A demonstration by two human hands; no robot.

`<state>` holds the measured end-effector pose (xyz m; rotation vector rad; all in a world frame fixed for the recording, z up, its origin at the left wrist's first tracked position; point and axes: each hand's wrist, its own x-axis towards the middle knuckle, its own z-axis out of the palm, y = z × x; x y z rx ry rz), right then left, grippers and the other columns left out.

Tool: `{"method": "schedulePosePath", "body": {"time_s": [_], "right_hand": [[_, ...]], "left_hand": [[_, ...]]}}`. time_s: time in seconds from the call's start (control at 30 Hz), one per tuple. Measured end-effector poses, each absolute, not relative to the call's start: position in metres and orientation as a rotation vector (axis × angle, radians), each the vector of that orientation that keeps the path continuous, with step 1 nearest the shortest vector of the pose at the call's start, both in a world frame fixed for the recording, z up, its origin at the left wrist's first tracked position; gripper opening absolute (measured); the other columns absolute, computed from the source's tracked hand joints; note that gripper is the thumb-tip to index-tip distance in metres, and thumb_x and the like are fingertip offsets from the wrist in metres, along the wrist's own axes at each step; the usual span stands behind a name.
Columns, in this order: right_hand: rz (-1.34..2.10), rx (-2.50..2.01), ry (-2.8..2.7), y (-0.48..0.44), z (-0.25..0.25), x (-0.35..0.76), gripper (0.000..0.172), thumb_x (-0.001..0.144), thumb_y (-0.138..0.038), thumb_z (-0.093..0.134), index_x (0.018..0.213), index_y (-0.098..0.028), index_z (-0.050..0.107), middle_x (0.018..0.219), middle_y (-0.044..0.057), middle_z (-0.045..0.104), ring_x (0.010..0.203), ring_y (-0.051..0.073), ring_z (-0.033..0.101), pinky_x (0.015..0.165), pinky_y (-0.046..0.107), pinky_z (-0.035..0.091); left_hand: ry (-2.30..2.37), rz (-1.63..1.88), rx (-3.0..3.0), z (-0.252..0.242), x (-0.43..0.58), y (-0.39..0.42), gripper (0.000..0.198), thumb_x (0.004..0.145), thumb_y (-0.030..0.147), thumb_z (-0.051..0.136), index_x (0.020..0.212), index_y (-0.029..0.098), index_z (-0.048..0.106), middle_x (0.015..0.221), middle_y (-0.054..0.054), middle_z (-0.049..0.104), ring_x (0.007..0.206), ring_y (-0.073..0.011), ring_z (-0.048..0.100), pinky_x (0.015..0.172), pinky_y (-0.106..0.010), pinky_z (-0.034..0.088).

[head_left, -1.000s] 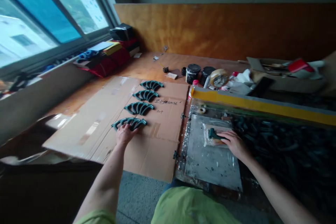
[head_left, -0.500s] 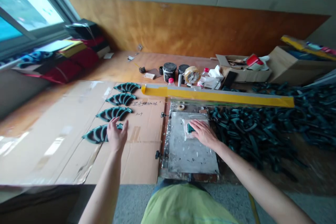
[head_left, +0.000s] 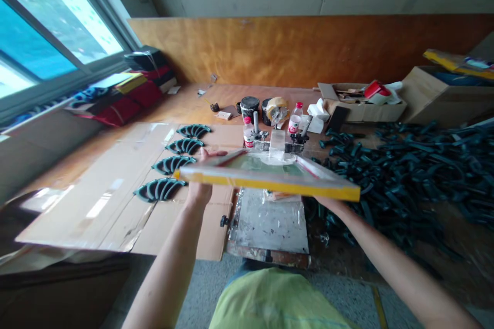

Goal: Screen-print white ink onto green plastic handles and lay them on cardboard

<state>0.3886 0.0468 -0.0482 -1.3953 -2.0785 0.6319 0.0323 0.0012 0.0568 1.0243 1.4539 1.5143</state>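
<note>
My left hand (head_left: 201, 185) grips the left side of a yellow-edged screen frame (head_left: 270, 183), thumb on its top edge. The frame hangs tilted over a grey metal plate (head_left: 270, 226), hinged at its far end. My right hand (head_left: 330, 205) reaches under the frame's right corner, and its fingers are hidden behind it. Several fans of dark teal curved parts (head_left: 160, 189) lie in a column on flat cardboard (head_left: 111, 190) just left of my left hand. Whatever lies on the plate under the frame is mostly hidden.
A big loose pile of dark teal parts (head_left: 405, 175) covers the bench to the right. Behind the frame stand ink cans (head_left: 249, 107), a tape roll (head_left: 277, 108) and small bottles (head_left: 295, 119). Cardboard boxes (head_left: 363, 108) sit at the back right, with a window (head_left: 46, 36) on the left.
My left hand left the teal parts on the cardboard and took hold of the screen frame. The frame has swung down from upright over the plate, covering my right hand.
</note>
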Motion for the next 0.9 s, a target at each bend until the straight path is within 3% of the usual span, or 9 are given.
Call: {"method": "schedulePosePath", "body": {"time_s": [0.07, 0.13, 0.23, 0.3, 0.47, 0.53, 0.77, 0.9], "right_hand": [[0.564, -1.481, -1.952, 0.068, -0.039, 0.396, 0.031, 0.089, -0.034, 0.050, 0.110, -0.022, 0.069, 0.096, 0.005, 0.073, 0.085, 0.024, 0.068, 0.080, 0.037, 0.055], [0.484, -1.429, -1.939, 0.085, -0.030, 0.385, 0.034, 0.088, -0.031, 0.052, 0.117, -0.020, 0.065, 0.109, 0.009, 0.069, 0.089, 0.023, 0.067, 0.082, 0.037, 0.054], [0.281, -1.288, -2.128, 0.105, -0.018, 0.345, 0.049, 0.081, -0.024, 0.064, 0.129, -0.019, 0.056, 0.134, 0.012, 0.054, 0.113, 0.026, 0.057, 0.096, 0.040, 0.049], [0.152, -1.276, -2.301, 0.115, -0.013, 0.316, 0.051, 0.077, -0.019, 0.067, 0.127, -0.018, 0.056, 0.132, 0.013, 0.054, 0.118, 0.028, 0.052, 0.099, 0.041, 0.045], [0.191, -1.549, -2.609, 0.125, -0.018, 0.282, 0.020, 0.080, -0.015, 0.061, 0.100, -0.015, 0.065, 0.092, 0.012, 0.068, 0.089, 0.026, 0.063, 0.079, 0.035, 0.048], [0.197, -1.577, -2.644, 0.118, -0.025, 0.284, 0.014, 0.081, -0.013, 0.058, 0.092, -0.016, 0.066, 0.087, 0.011, 0.069, 0.085, 0.026, 0.063, 0.076, 0.033, 0.047], [0.289, -0.964, -2.834, 0.070, -0.037, 0.320, 0.030, 0.072, 0.003, 0.049, 0.085, -0.018, 0.066, 0.086, 0.006, 0.067, 0.091, 0.020, 0.058, 0.078, 0.028, 0.044], [0.375, -0.836, -2.908, 0.076, -0.025, 0.325, 0.027, 0.068, 0.003, 0.052, 0.077, -0.019, 0.063, 0.079, 0.003, 0.065, 0.083, 0.018, 0.057, 0.071, 0.025, 0.042]], "left_hand": [[1.522, 1.292, 0.971, 0.039, 0.026, -0.025, 0.057, 0.080, 0.067, 0.051, 0.096, 0.016, 0.071, 0.079, -0.004, 0.068, 0.068, -0.0181, 0.064, 0.057, -0.027, 0.052], [1.557, 1.067, 0.908, 0.013, 0.022, -0.047, 0.061, 0.072, 0.066, 0.062, 0.108, 0.017, 0.069, 0.082, -0.003, 0.069, 0.072, -0.0199, 0.065, 0.059, -0.027, 0.051], [1.537, 0.968, 0.829, -0.038, 0.024, -0.064, 0.085, 0.068, 0.063, 0.067, 0.140, 0.023, 0.047, 0.078, 0.001, 0.067, 0.070, -0.0184, 0.064, 0.059, -0.026, 0.050], [1.554, 0.985, 0.823, -0.071, 0.027, -0.066, 0.095, 0.069, 0.063, 0.066, 0.149, 0.025, 0.032, 0.072, 0.003, 0.063, 0.063, -0.0153, 0.061, 0.056, -0.024, 0.047], [1.582, 0.994, 0.858, -0.111, 0.029, -0.062, 0.087, 0.072, 0.063, 0.062, 0.144, 0.020, 0.039, 0.068, 0.005, 0.057, 0.058, -0.0121, 0.054, 0.052, -0.023, 0.043], [1.569, 0.980, 0.860, -0.113, 0.027, -0.063, 0.081, 0.074, 0.063, 0.061, 0.141, 0.021, 0.043, 0.069, 0.004, 0.057, 0.058, -0.0123, 0.055, 0.052, -0.023, 0.042], [1.560, 0.988, 0.819, -0.111, 0.028, -0.067, 0.073, 0.075, 0.064, 0.061, 0.134, 0.022, 0.051, 0.074, 0.002, 0.064, 0.062, -0.0143, 0.060, 0.055, -0.024, 0.045], [1.553, 1.016, 0.807, -0.110, 0.029, -0.067, 0.074, 0.073, 0.064, 0.063, 0.131, 0.020, 0.053, 0.076, 0.000, 0.066, 0.065, -0.0157, 0.061, 0.057, -0.024, 0.046]]}}
